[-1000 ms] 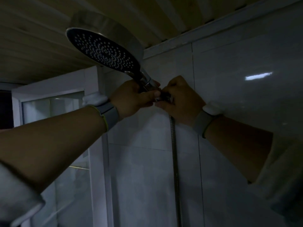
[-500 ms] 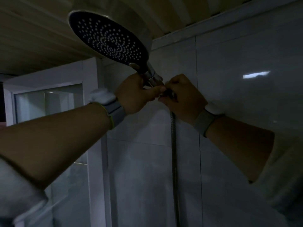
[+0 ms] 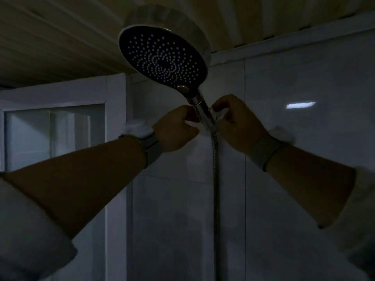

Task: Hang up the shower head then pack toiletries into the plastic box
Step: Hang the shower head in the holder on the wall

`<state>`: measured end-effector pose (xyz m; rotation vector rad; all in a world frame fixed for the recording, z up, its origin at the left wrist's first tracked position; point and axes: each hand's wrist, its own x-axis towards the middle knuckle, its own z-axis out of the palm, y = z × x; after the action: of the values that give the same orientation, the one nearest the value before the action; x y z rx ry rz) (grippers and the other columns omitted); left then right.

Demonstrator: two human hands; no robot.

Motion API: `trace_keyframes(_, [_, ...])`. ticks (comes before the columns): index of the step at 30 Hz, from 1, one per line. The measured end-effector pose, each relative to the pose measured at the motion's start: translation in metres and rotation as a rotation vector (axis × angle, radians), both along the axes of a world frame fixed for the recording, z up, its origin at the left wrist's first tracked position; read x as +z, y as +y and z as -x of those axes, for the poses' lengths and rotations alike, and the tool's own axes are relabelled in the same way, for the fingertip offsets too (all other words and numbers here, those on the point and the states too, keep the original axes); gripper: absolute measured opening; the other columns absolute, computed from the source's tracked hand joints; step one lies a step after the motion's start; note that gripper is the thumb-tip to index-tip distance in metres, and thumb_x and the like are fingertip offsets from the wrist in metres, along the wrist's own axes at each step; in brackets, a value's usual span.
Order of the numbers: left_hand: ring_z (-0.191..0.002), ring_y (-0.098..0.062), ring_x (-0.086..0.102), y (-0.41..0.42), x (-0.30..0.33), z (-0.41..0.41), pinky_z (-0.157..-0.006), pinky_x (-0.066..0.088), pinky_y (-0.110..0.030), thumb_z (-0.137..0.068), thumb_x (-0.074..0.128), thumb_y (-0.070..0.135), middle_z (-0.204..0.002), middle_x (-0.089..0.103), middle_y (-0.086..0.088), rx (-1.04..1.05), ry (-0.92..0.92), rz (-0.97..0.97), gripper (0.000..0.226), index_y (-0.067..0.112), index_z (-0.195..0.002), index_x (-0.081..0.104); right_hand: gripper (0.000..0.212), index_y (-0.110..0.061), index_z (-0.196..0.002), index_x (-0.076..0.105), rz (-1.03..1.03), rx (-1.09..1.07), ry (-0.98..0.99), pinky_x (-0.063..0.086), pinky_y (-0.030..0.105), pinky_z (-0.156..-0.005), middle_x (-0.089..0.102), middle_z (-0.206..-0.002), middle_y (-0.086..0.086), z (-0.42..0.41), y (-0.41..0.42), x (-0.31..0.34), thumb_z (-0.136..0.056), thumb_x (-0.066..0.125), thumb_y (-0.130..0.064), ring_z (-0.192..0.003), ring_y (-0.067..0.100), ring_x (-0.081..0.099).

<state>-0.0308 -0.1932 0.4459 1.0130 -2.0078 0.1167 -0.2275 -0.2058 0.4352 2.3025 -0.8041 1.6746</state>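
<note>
Head view: dim shower corner, seen from below.
Shower head [image 3: 162, 57]: high at centre, face tilted toward the camera, chrome handle [image 3: 200, 110] slanting down between both hands.
Holder [image 3: 211, 126]: pale bracket on the far wall, partly hidden; the handle's foot seems seated in it.
Hose [image 3: 215, 179]: hangs straight down from the handle.
Left hand [image 3: 174, 128]: fingers curled at the handle's left side, pinching it.
Right hand [image 3: 237, 122]: fingers curled at the holder, right of the handle.
Handling: rigid, top-heavy, smooth chrome probably slippery; best taken low on the handle, near the hose joint.
Box, toiletries: not in view.
</note>
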Motion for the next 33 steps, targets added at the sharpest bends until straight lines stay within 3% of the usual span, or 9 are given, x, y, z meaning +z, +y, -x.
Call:
trace_keyframes(4, [-0.125,-0.017,0.052,-0.014,-0.014,-0.011,-0.091,0.032,-0.002,-0.094,0.061,0.0,-0.138,0.056,-0.01,-0.026,-0.065,0.001,0.045,0.004,-0.138,0.052,0.042,-0.009,-0.115,0.057,0.067,-0.131,0.127,0.048,0.026,-0.07,0.059,-0.105,0.005,-0.016,0.006,0.006,-0.083,0.075,-0.029,-0.084,0.013,0.054])
trace_keyframes(8, [-0.134,-0.02,0.047,-0.024,-0.019,-0.011,-0.102,0.026,-0.009,-0.096,0.058,0.005,-0.147,0.049,-0.007,-0.088,-0.125,-0.051,0.05,0.009,-0.145,0.047,0.035,-0.01,-0.108,0.059,0.118,-0.32,0.218,0.026,0.013,-0.054,0.051,-0.091,-0.006,-0.027,0.005,0.013,-0.088,0.07,-0.037,-0.077,0.01,0.047])
trace_keyframes(11, [-0.138,-0.018,0.043,-0.028,-0.02,-0.007,-0.104,0.024,-0.009,-0.099,0.055,0.01,-0.152,0.044,-0.003,-0.135,-0.158,-0.095,0.052,0.015,-0.149,0.04,0.029,-0.009,-0.108,0.059,0.127,-0.392,0.294,0.03,0.011,-0.059,0.058,-0.096,-0.005,-0.021,0.008,0.016,-0.093,0.066,-0.032,-0.083,0.014,0.053])
trace_keyframes(14, [-0.138,-0.017,0.044,-0.034,-0.021,-0.006,-0.111,0.029,-0.017,-0.099,0.056,0.012,-0.153,0.045,-0.002,-0.185,-0.136,-0.111,0.053,0.019,-0.149,0.041,0.035,-0.009,-0.117,0.06,0.096,-0.445,0.304,0.037,0.026,-0.069,0.065,-0.106,0.003,-0.024,0.012,0.014,-0.092,0.066,-0.034,-0.092,0.016,0.057])
trace_keyframes(18, [-0.136,-0.021,0.046,-0.034,-0.02,-0.006,-0.113,0.035,-0.026,-0.097,0.058,0.013,-0.152,0.046,-0.004,-0.201,-0.119,-0.123,0.054,0.018,-0.149,0.043,0.041,-0.002,-0.118,0.063,0.161,-0.501,0.222,0.026,0.009,-0.06,0.068,-0.107,0.016,-0.032,0.015,0.007,-0.088,0.073,-0.029,-0.087,0.011,0.046])
trace_keyframes(24, [-0.139,-0.018,0.042,-0.034,-0.02,-0.008,-0.11,0.03,-0.019,-0.096,0.062,0.015,-0.153,0.044,-0.003,-0.229,-0.117,-0.168,0.061,0.016,-0.152,0.036,0.05,0.002,-0.126,0.058,0.096,-0.561,0.231,0.025,0.012,-0.072,0.064,-0.118,0.021,-0.036,0.025,0.01,-0.089,0.071,-0.029,-0.104,0.031,0.06])
trace_keyframes(26, [-0.133,-0.02,0.047,-0.031,-0.023,-0.008,-0.105,0.034,-0.02,-0.095,0.063,0.017,-0.147,0.049,-0.004,-0.224,-0.116,-0.176,0.056,0.013,-0.147,0.043,0.05,-0.002,-0.129,0.055,0.066,-0.567,0.192,0.028,0.013,-0.074,0.062,-0.122,0.017,-0.04,0.025,0.004,-0.089,0.071,-0.028,-0.105,0.027,0.059])
trace_keyframes(30, [-0.097,-0.022,0.062,-0.024,-0.032,-0.009,-0.086,0.051,-0.035,-0.09,0.062,0.018,-0.104,0.064,-0.006,-0.193,-0.094,-0.138,0.011,0.013,-0.101,0.063,0.062,-0.007,-0.138,0.044,0.037,-0.551,0.047,0.038,0.021,-0.082,0.054,-0.128,0.012,-0.039,0.028,-0.019,-0.086,0.073,-0.021,-0.1,0.013,0.052])
trace_keyframes(33, [-0.098,-0.023,0.063,-0.02,-0.045,-0.011,-0.089,0.054,-0.039,-0.089,0.062,0.024,-0.107,0.065,-0.005,-0.202,-0.128,-0.159,0.021,0.011,-0.106,0.064,0.058,-0.012,-0.137,0.044,-0.033,-0.626,0.013,0.046,0.03,-0.08,0.055,-0.122,0.007,-0.034,0.036,-0.038,-0.085,0.069,-0.019,-0.092,0.012,0.052])
